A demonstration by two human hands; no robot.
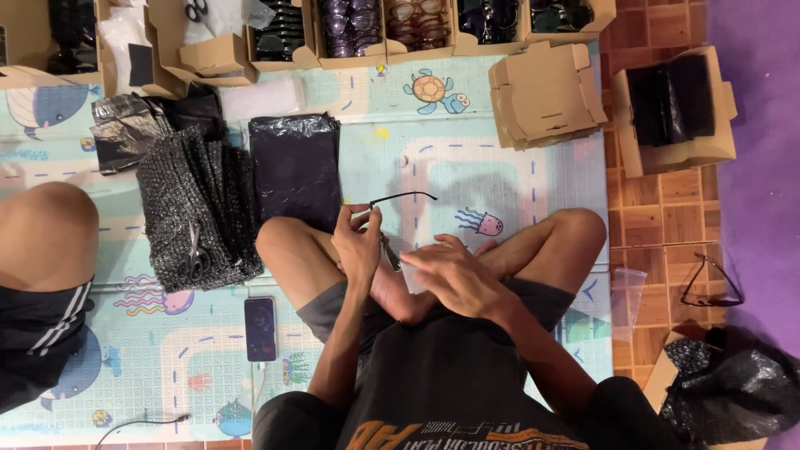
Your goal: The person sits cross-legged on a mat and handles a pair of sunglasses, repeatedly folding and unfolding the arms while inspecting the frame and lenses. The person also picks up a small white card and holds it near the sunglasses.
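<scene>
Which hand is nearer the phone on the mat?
Left. The left hand, holding a pair of glasses, is up and right of the phone. The right hand sits farther right, over the crossed legs.

glasses [392,225]: lenses hidden behind left hand [360,243] and right hand [454,275], only one thin temple arm clear
far boxes [367,33]: cut by top edge, contents too dark to tell apart
neighbour's leg [42,250]: cut off at left edge
</scene>
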